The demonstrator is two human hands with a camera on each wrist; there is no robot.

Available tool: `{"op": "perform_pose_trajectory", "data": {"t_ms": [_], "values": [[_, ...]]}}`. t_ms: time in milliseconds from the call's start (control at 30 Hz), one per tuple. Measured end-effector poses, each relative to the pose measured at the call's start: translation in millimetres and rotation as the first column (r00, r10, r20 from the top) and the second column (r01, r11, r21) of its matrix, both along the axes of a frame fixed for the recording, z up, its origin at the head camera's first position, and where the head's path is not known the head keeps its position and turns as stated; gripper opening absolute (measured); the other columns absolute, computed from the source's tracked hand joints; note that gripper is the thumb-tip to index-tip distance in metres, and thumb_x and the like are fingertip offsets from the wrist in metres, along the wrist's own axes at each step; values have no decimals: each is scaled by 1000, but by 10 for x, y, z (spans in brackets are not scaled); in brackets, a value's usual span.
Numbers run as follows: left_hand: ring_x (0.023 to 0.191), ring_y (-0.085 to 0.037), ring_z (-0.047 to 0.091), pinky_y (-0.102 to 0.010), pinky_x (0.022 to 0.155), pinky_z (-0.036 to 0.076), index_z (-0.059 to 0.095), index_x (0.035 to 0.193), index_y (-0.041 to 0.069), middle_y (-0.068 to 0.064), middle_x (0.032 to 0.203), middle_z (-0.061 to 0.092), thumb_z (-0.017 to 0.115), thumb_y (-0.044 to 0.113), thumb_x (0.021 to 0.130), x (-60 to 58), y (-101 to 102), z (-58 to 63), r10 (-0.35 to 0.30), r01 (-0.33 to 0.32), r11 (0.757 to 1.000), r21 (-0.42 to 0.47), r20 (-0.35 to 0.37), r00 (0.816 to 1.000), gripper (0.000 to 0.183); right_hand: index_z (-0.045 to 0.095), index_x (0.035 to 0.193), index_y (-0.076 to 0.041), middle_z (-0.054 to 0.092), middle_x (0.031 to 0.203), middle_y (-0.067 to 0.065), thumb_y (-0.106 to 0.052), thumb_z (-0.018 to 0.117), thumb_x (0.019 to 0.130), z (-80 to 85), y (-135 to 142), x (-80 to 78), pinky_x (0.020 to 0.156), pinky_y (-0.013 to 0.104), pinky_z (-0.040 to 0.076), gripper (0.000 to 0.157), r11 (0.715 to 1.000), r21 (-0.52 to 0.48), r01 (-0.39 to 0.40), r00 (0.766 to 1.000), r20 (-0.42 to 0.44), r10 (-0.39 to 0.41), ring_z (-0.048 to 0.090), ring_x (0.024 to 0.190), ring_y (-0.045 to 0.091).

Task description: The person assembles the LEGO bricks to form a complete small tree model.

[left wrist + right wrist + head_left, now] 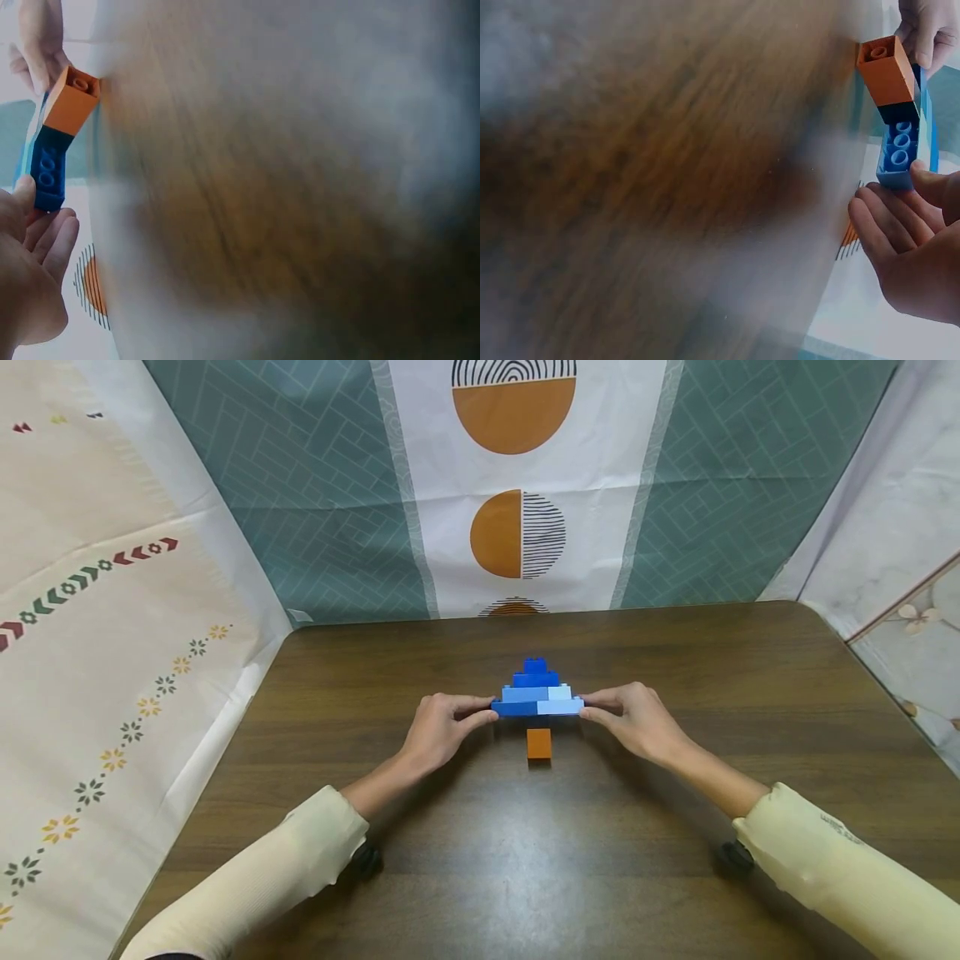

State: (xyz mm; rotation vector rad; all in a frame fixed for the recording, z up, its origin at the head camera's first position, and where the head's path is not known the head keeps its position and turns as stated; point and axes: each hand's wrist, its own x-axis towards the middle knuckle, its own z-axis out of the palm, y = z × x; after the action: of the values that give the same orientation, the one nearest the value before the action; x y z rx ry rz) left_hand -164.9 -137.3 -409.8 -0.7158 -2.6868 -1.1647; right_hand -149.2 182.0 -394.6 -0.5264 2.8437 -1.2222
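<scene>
A stepped, tree-shaped build of toy building bricks (pixel 536 680) in dark and light blue is held at both ends of its widest row. My left hand (pixel 441 727) pinches the dark blue brick (pixel 49 176) at the left end between thumb and fingers. At the right end, my right hand (pixel 636 718) pinches the light blue brick (pixel 897 157) the same way. Below the middle of the row is an orange brick (pixel 538 743), joined through a dark brick (pixel 898 112). Hollow undersides of the orange and blue bricks show in both wrist views.
The build is over a brown wooden table (pixel 540 827). Patterned cloth (pixel 322 493) hangs behind the table's far edge, with more cloth (pixel 112 693) along the left side. Small dark objects (pixel 365 862) are beside each sleeve cuff.
</scene>
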Motion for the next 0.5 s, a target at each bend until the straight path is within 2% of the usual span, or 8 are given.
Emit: {"op": "perform_pose_trajectory", "data": {"t_ms": [67, 200, 267, 367, 500], "values": [[110, -23, 75, -42, 95, 61, 80, 123, 10, -6, 117, 78, 81, 25, 97, -32, -2, -15, 14, -14, 1000, -7, 9, 1000, 30, 74, 128, 3, 74, 124, 23, -11, 76, 100, -19, -15, -37, 89, 48, 61, 31, 1000, 9, 10, 1000, -6, -10, 71, 109, 38], [102, -16, 75, -38, 90, 61, 83, 119, 11, -5, 114, 79, 81, 25, 96, -98, -2, -50, 41, -41, 999, -23, 21, 999, 27, 77, 125, 3, 75, 121, 22, -12, 77, 100, -54, -45, -100, 77, 41, 53, 28, 999, 21, 24, 1000, -13, -23, 69, 101, 32], [97, -15, 75, -37, 85, 60, 83, 117, 11, -5, 113, 80, 82, 26, 96, -128, 2, -66, 51, -50, 998, -30, 19, 999, 26, 77, 124, 2, 76, 120, 21, -12, 76, 100, -69, -57, -120, 76, 41, 52, 28, 999, 22, 28, 1000, -15, -28, 69, 102, 32], [94, -15, 75, -35, 79, 60, 84, 116, 11, -5, 110, 80, 82, 26, 95, -154, 9, -73, 61, -60, 997, -38, 14, 998, 25, 78, 123, 2, 76, 118, 21, -13, 77, 100, -89, -70, -141, 82, 43, 56, 27, 999, 20, 36, 999, -22, -35, 72, 109, 36], [97, -18, 77, -35, 78, 61, 84, 115, 11, -5, 109, 81, 83, 26, 95, -170, 17, -79, 66, -66, 997, -43, 12, 998, 25, 79, 120, 1, 77, 115, 19, -12, 78, 99, -109, -83, -162, 80, 41, 56, 25, 999, 14, 51, 998, -30, -50, 72, 111, 37]]}}
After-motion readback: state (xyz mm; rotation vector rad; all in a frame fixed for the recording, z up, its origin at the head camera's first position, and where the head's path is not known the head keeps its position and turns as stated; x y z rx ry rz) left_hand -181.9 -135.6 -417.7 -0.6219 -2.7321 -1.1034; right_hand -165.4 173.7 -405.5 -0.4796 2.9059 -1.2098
